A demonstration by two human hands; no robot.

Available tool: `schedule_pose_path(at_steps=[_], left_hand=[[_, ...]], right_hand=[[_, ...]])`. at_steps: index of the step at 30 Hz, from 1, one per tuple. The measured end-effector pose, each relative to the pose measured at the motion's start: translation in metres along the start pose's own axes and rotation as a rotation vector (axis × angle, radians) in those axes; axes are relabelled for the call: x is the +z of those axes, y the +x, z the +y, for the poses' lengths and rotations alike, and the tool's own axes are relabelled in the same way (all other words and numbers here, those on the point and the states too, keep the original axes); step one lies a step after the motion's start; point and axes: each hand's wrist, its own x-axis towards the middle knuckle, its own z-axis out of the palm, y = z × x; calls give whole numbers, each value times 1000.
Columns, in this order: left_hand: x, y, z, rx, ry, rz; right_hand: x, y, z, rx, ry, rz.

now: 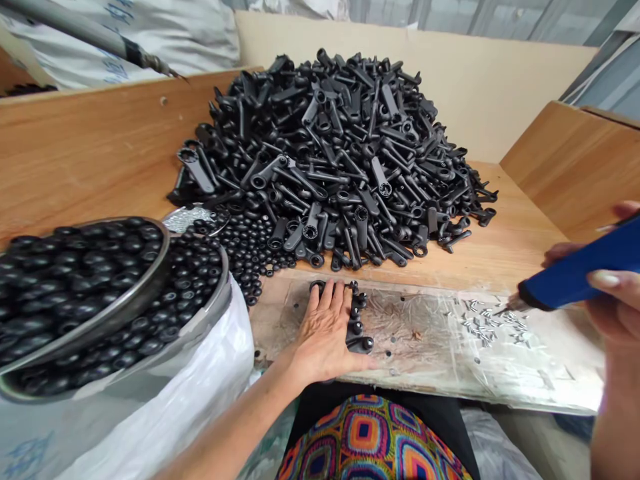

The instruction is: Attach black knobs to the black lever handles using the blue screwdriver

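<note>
Apparently, screw pick-up is the step in hand. By the R hand, wrapped round a blue power screwdriver w/ the thumb laid along its near side, the bit is pointed down-left at the loose silver screws; whether one has been caught can't be told. By the L hand, laid flat w/ fingers slightly apart & thumb stuck out to the right, a row of black crank handles is partly covered; nothing is seen to be pinched, & much of the row is hidden. Rounded ends poke out just right of the L hand, over the plastic-covered board.

For a good result, the bit should be set on one screw lying apart from the cluster, pref. at its edge, & seated squarely. Even pressure should be put on the row by the L hand, so pcs don't roll or skew under the driver. The L thumb is best tucked clear of the rounded ends, in case of a slip. Black knobs, left of the L hand, & the handle heap, beyond it, needn't be touched meanwhile.
</note>
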Motion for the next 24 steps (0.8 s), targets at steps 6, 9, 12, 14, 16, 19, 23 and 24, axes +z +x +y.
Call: schedule_pose_path(at_steps=[6, 9, 12, 14, 16, 19, 23, 24], left_hand=[[0, -1, 1, 4, -9, 28], [-1, -2, 1, 4, -39, 36], [-2, -2, 1, 6, -70, 33], [-2, -2, 0, 14, -89, 29], [-2, -2, 0, 17, -105, 31], [-1, -2, -1, 17, -125, 27], [-2, -1, -1, 10, -132, 21], [-2, -1, -1, 10, -129, 23]], right_hand=[[100, -47, 2, 11, 285, -386], [140, -60, 9, 27, 364, -441], [158, -62, 13, 13, 366, -466], [162, -63, 15, 25, 380, -479], [163, -63, 19, 50, 395, -478], [164, -65, 25, 66, 388, -479], [165, -68, 29, 41, 404, -480], [166, -68, 29, 35, 406, -481]])
